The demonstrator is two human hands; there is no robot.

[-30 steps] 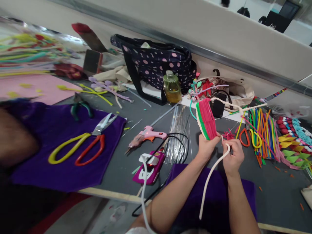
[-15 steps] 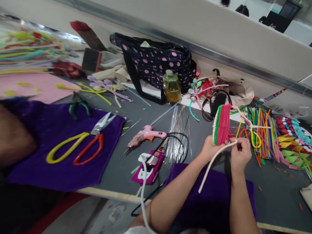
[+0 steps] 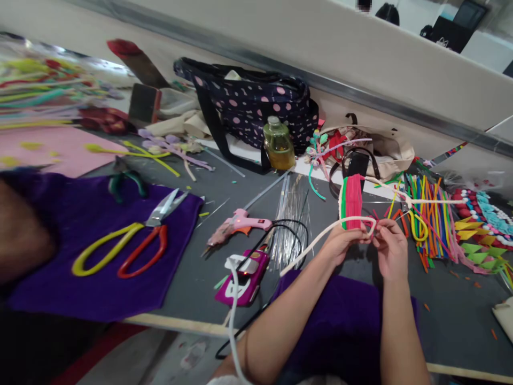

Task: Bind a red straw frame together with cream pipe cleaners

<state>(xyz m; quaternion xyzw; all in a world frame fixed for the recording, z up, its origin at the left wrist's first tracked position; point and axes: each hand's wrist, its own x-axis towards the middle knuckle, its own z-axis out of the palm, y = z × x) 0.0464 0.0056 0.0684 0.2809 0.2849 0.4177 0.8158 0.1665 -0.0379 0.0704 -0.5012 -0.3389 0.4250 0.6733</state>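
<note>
My left hand (image 3: 340, 243) grips the lower end of a panel of pipe cleaners (image 3: 353, 200), pink with a green and a cream stripe along its left side. A cream pipe cleaner (image 3: 310, 246) bends beside my fingertips, and its long tail runs down to the left over my left wrist. My right hand (image 3: 391, 246) pinches close against the left one, at the bend of that cream strand. Exactly what lies between the right fingertips is partly hidden. Another cream strand (image 3: 435, 201) stretches from the panel's top toward the right.
A pink glue gun (image 3: 242, 224) lies left of my hands, near a magenta power bank (image 3: 244, 278) and clear glue sticks (image 3: 288, 224). Large scissors (image 3: 160, 216) rest on purple cloth (image 3: 96, 291). Coloured pipe cleaners (image 3: 428, 214) are at right. A glass bottle (image 3: 278, 144) stands behind.
The cream strand's free tail has swung up and left, across the panel's lower part. The panel has shifted slightly left, and my right hand's fingers have opened somewhat at the bend.
</note>
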